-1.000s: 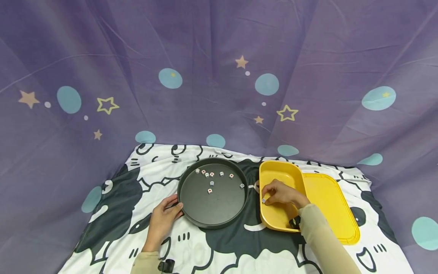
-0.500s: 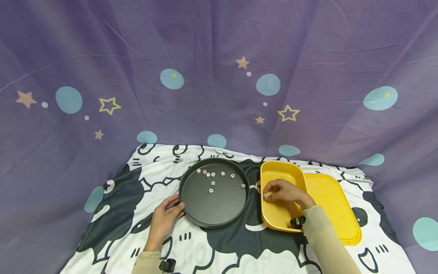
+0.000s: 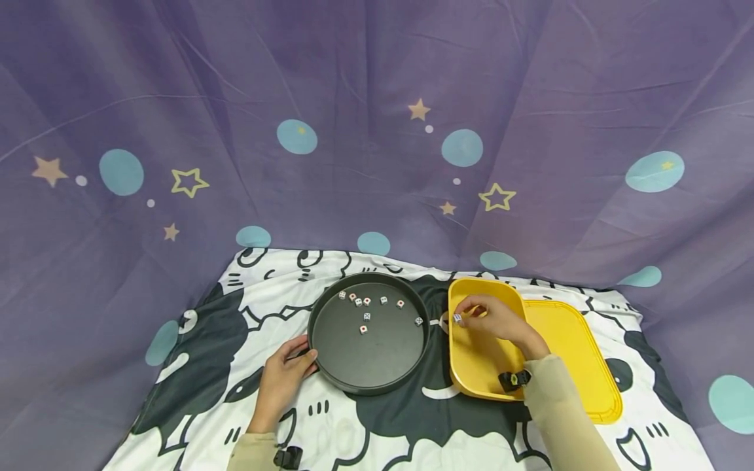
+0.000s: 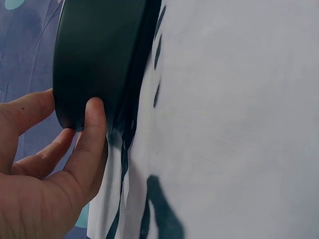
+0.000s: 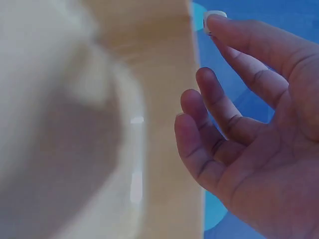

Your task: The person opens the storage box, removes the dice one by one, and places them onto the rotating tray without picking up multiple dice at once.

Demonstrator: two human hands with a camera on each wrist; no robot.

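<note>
In the head view, my left hand (image 3: 283, 379) holds the side of a round dark pan (image 3: 368, 366), which has several white dice (image 3: 363, 330) spread over its far half. The left wrist view has the fingers and thumb against the outer wall of the pan (image 4: 94, 59). My right hand (image 3: 497, 324) is over a yellow plastic box (image 3: 480, 373), pinching a small white die (image 3: 457, 318) by the tips of thumb and forefinger. In the right wrist view the die (image 5: 215, 16) shows at those fingertips, and the other fingers are loosely bent.
A flat yellow lid (image 3: 571, 353) lies at the right side of the box, partly behind the right sleeve. Under everything is a black and white cartoon-print cloth (image 3: 330, 432). A purple curtain (image 3: 365, 131) hangs behind it.
My right hand has risen from low in the yellow box toward its far left rim, carrying the die. The left hand and the pan have stayed put.
</note>
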